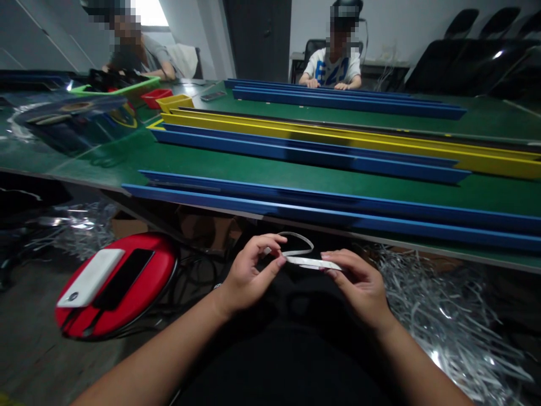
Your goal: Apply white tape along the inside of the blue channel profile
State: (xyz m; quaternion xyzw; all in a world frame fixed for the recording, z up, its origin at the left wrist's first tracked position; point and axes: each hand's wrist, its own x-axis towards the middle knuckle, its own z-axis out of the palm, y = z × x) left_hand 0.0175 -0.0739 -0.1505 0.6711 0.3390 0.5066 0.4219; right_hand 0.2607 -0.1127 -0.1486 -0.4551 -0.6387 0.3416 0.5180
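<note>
Head view: green tabletop (296,172) spans upper half of frame, with long blue rails (338,211) and yellow rail (338,138) lying lengthwise on it. Two people sit at far edge, upper left and upper centre. Red stool (143,293) lower left, carrying white device (91,277) and black phone (124,279). Silver shavings (443,316) heaped lower right. Bottom centre, below tabletop edge: left hand (249,276) and right hand (359,285) each pinch thin white strip (310,263) between thumb and fingers (270,241). Strip loops up near left hand.

Long blue rails (338,211) and a yellow rail (338,135) are lying across the green table (253,169), red stool's (139,299) holding 2 gadgets (91,277).
</note>
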